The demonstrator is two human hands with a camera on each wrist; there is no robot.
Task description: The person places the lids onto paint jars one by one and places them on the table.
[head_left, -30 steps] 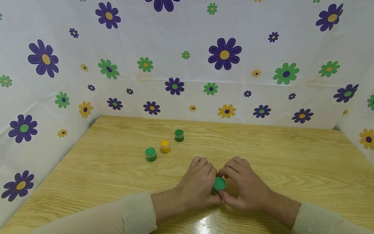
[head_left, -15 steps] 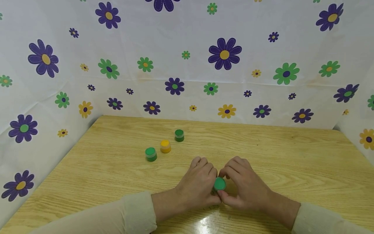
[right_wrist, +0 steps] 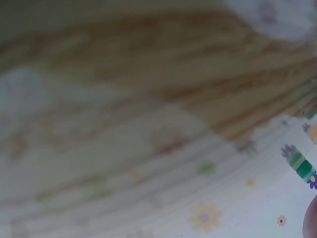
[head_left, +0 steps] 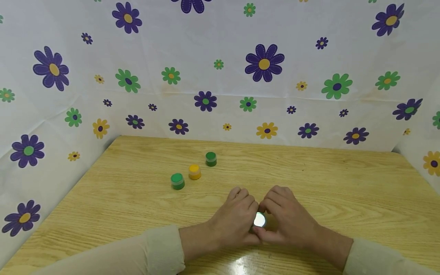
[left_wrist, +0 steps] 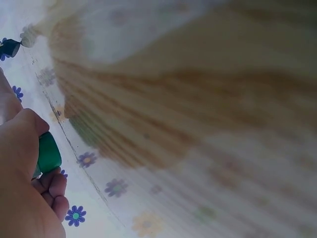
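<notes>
In the head view, a small green paint jar [head_left: 259, 220] sits between the two hands near the front of the table, its top white with glare. My left hand [head_left: 233, 219] grips its left side with curled fingers. From the right, my right hand [head_left: 287, 217] pinches the jar between thumb and bent fingers. The left wrist view shows the jar's green side [left_wrist: 48, 152] between a thumb and curled fingers. Only a sliver of a hand [right_wrist: 311, 220] shows at the lower right of the right wrist view.
Three closed jars stand in a slanting row further back: a green jar [head_left: 177, 181], a yellow jar [head_left: 194, 172] and a darker green jar [head_left: 211, 159]. Flower-printed white cloth [head_left: 220, 84] hangs behind and beside the wooden table [head_left: 326, 179].
The held jar's top has turned from plain green to bright white glare, and the jar sits slightly lower in view. My left hand has shifted slightly right; the three other jars stay put.
</notes>
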